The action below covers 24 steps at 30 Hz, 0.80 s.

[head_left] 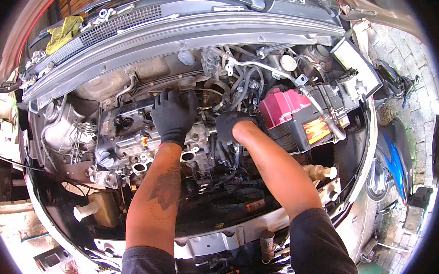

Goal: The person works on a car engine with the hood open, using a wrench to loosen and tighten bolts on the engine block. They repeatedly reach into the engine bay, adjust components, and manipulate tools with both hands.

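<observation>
Both gloved hands work atop the engine (pixel 130 142): left hand (pixel 173 115) pressed flat, fingers spread; right hand (pixel 231 126) curled among hoses, grip unclear. Steady, even pressure seems wise.

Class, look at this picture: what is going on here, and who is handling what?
A person leans over a car's open engine bay, both hands in black gloves. The left hand presses flat on top of the engine. The right hand reaches down among hoses beside it, near the red-topped battery. A yellow rag lies by the windscreen.
</observation>
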### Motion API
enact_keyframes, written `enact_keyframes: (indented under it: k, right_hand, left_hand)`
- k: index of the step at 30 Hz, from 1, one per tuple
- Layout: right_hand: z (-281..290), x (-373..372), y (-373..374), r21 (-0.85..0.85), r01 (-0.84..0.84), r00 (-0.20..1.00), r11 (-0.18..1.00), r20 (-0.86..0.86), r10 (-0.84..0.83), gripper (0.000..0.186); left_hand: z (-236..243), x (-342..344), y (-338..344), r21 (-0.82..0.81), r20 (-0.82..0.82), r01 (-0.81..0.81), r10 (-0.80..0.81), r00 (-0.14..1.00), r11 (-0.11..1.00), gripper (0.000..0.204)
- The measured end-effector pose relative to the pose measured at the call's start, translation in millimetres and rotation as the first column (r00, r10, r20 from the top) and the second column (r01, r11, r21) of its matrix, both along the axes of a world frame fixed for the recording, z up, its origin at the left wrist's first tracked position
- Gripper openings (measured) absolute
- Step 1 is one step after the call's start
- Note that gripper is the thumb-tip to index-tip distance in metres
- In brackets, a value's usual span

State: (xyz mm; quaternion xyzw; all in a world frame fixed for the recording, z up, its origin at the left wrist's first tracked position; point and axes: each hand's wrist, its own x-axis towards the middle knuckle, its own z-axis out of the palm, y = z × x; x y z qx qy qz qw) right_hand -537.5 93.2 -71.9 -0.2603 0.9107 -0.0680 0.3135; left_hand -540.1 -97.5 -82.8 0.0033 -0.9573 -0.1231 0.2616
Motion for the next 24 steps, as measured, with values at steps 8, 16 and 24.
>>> enact_keyframes:
  k: [8,16,24]
  right_hand:
    - [-31.4,24.7,-2.9,-0.114,0.394,0.900,0.912,-0.154,-0.408,0.028]
    - [-22.6,41.8,-22.7,-0.120,0.492,0.839,0.862,-0.197,-0.507,0.027]
    - [-22.9,52.7,-32.2,-0.132,0.501,0.820,0.855,-0.244,-0.518,0.027]
  left_hand:
    - [3.4,-0.8,3.8,-0.002,0.102,-0.006,0.006,0.995,1.000,0.049]
    - [-1.4,0.0,2.2,0.005,0.101,0.013,-0.013,0.995,1.000,0.056]
    - [-2.0,-0.3,0.7,-0.003,0.095,-0.002,0.002,0.995,1.000,0.054]
